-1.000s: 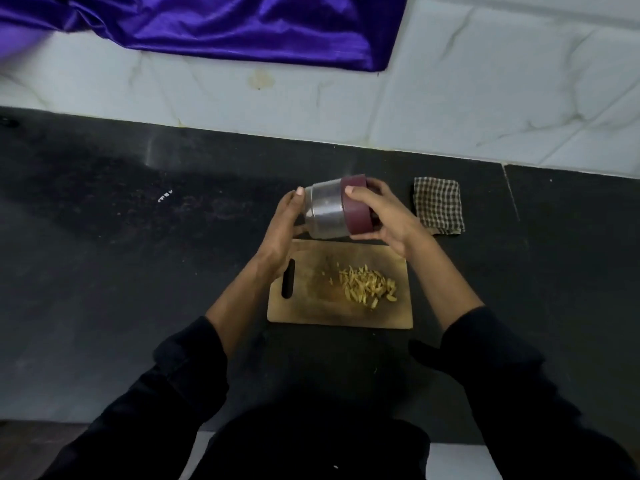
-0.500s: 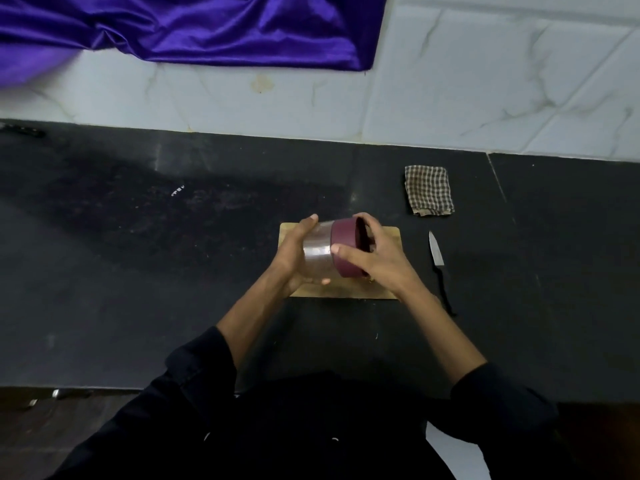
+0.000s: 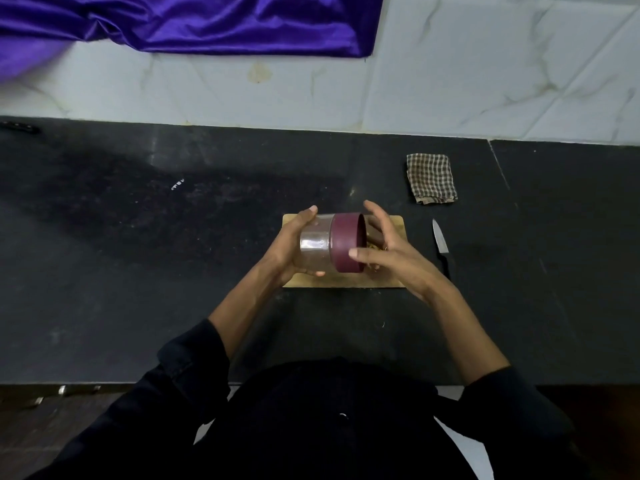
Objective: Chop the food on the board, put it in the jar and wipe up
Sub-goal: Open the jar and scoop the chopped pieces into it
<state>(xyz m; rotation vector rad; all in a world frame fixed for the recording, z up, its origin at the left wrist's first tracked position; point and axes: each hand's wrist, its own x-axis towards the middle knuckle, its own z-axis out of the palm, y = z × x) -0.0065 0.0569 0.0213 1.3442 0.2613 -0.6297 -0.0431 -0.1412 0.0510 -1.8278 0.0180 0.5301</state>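
I hold the jar on its side above the cutting board, my left hand wrapped around its clear body in a firm grip. My right hand cups the maroon lid, fingers loosely spread. On the surface, the knife lies at 3 o'clock of the board, the checked cloth at 1 o'clock.
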